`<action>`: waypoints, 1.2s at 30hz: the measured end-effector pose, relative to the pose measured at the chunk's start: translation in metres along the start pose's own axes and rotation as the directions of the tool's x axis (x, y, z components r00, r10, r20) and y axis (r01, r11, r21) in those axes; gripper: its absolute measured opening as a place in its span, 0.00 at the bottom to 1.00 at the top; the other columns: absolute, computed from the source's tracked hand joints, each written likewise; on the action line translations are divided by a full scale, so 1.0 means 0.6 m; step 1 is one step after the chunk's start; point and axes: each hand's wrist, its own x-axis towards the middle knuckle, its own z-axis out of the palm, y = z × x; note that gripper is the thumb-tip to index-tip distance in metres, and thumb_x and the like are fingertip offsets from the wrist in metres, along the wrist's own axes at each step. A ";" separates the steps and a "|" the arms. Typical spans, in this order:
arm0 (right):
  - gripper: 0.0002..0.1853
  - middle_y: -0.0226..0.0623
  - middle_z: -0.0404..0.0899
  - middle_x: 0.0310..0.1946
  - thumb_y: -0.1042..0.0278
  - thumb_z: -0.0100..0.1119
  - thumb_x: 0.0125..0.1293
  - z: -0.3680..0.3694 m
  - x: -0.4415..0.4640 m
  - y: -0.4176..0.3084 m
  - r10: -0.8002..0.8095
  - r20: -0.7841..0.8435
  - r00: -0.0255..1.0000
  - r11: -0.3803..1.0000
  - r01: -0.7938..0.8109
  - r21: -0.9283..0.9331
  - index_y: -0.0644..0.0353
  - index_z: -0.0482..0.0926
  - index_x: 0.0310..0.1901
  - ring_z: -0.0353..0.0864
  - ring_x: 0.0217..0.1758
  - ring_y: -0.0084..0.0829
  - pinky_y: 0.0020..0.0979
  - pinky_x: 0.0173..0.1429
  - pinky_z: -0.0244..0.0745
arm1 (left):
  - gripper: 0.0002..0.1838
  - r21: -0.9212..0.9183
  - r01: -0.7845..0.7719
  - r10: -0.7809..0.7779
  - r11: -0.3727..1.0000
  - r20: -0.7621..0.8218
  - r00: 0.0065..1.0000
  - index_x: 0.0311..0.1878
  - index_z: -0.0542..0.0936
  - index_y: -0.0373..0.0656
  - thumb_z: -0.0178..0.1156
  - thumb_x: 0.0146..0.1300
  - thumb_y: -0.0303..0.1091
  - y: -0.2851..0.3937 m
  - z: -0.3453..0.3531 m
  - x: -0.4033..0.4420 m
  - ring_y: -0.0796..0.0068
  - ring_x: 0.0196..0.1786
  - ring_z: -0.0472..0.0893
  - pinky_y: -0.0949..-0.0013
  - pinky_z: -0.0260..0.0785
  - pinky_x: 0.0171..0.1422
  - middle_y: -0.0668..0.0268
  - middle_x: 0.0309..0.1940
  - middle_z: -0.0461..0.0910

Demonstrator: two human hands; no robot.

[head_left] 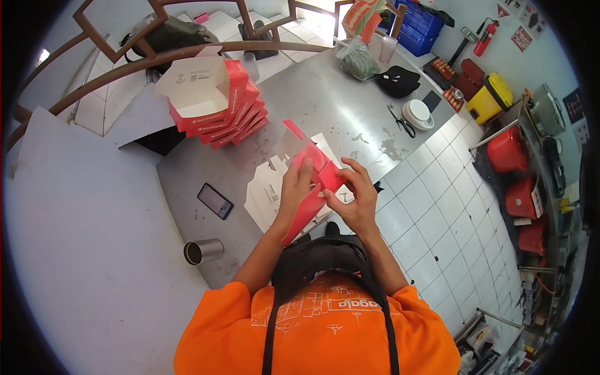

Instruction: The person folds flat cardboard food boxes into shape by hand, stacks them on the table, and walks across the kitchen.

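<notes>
A red cardboard food box (304, 215), partly folded, is held up between both hands over the near edge of the metal table. My left hand (296, 187) grips its left side, thumb against the red panel. With fingers and thumb closed on a corner flap, my right hand (355, 195) holds the right side. Beneath them lie flat, unfolded box blanks (265, 190) with their pale inner sides up. To the upper left stands a leaning stack of folded red boxes (234, 115), the top one with its lid raised.
On the metal table (312, 87) are a phone (215, 200), a steel cup (204, 251), scissors (402, 121), a white kitchen scale (417, 114), a black cap (398, 80) and a plastic bag of greens (357, 59). A white wall (81, 250) borders the left; shelving with red tubs (507, 150) stands right.
</notes>
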 end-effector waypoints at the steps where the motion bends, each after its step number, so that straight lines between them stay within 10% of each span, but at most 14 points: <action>1: 0.20 0.50 0.76 0.64 0.69 0.79 0.52 -0.007 -0.003 0.002 -0.063 0.083 0.995 0.996 0.067 -0.050 0.63 0.84 0.47 0.84 0.60 0.44 0.40 0.63 0.81 | 0.21 0.021 0.008 -0.009 1.000 0.016 1.000 0.47 0.78 0.40 0.47 0.83 0.50 -0.017 -0.013 0.007 0.84 0.31 0.76 0.74 0.71 0.37 0.72 0.30 0.77; 5: 0.21 0.50 0.76 0.66 0.67 0.79 0.56 -0.018 -0.019 0.000 -0.238 0.369 0.898 0.934 0.316 -0.168 0.63 0.85 0.50 0.84 0.60 0.48 0.41 0.61 0.83 | 0.22 0.235 -0.004 -0.030 0.972 0.142 0.989 0.45 0.80 0.40 0.47 0.83 0.50 -0.050 -0.074 0.038 0.86 0.32 0.74 0.76 0.71 0.37 0.75 0.30 0.76; 9: 0.16 0.53 0.76 0.65 0.70 0.77 0.57 -0.005 -0.033 0.039 -0.088 0.135 0.987 0.974 0.113 -0.197 0.64 0.86 0.46 0.85 0.59 0.48 0.40 0.59 0.82 | 0.22 0.090 0.127 -0.134 0.988 0.076 0.988 0.52 0.81 0.36 0.49 0.82 0.48 -0.026 -0.027 -0.014 0.82 0.39 0.81 0.74 0.75 0.45 0.67 0.39 0.84; 14: 0.09 0.52 0.80 0.60 0.70 0.71 0.65 -0.012 -0.022 0.057 -0.223 0.176 0.959 0.938 0.260 -0.227 0.64 0.86 0.43 0.87 0.50 0.40 0.33 0.51 0.82 | 0.13 0.190 -0.167 0.150 0.968 0.098 0.984 0.55 0.81 0.36 0.59 0.77 0.35 -0.087 -0.028 -0.027 0.72 0.42 0.85 0.68 0.78 0.46 0.58 0.43 0.86; 18: 0.07 0.45 0.85 0.44 0.69 0.65 0.69 -0.038 0.004 0.039 0.210 0.000 0.978 0.946 -0.203 0.254 0.63 0.85 0.43 0.85 0.40 0.32 0.28 0.44 0.79 | 0.12 0.520 -0.616 0.557 0.591 0.289 0.778 0.54 0.81 0.40 0.64 0.69 0.27 -0.121 -0.039 -0.020 0.62 0.41 0.83 0.63 0.77 0.41 0.58 0.42 0.83; 20: 0.08 0.38 0.83 0.33 0.69 0.67 0.68 -0.043 0.018 -0.021 0.169 0.043 0.985 0.985 -0.170 0.033 0.64 0.84 0.43 0.82 0.34 0.27 0.27 0.40 0.77 | 0.14 0.638 -0.678 0.610 0.365 0.386 0.692 0.57 0.81 0.39 0.62 0.69 0.24 -0.116 -0.033 -0.026 0.57 0.41 0.83 0.60 0.77 0.43 0.58 0.43 0.82; 26: 0.09 0.42 0.87 0.40 0.76 0.72 0.63 -0.019 0.006 -0.010 -0.218 0.136 0.966 0.925 0.249 -0.286 0.64 0.85 0.44 0.88 0.37 0.35 0.31 0.40 0.82 | 0.14 0.443 -0.578 0.541 0.685 0.222 0.811 0.60 0.80 0.37 0.58 0.73 0.23 -0.111 -0.040 -0.016 0.60 0.46 0.83 0.64 0.77 0.48 0.54 0.45 0.80; 30: 0.10 0.45 0.87 0.45 0.79 0.72 0.63 0.027 -0.015 0.013 -0.334 -0.021 0.942 0.900 0.312 -0.305 0.66 0.86 0.46 0.89 0.43 0.39 0.32 0.45 0.85 | 0.13 0.039 -0.252 0.246 0.967 0.113 0.963 0.59 0.79 0.32 0.51 0.80 0.30 -0.103 -0.029 -0.037 0.69 0.54 0.82 0.65 0.77 0.58 0.57 0.54 0.79; 36: 0.08 0.47 0.87 0.46 0.79 0.70 0.65 0.024 -0.024 0.005 0.188 0.009 0.982 0.947 -0.184 0.265 0.66 0.86 0.45 0.89 0.50 0.40 0.32 0.56 0.83 | 0.17 0.109 -0.225 0.203 0.968 0.182 0.962 0.60 0.79 0.34 0.48 0.83 0.36 -0.123 -0.052 -0.030 0.73 0.57 0.81 0.67 0.76 0.62 0.61 0.53 0.80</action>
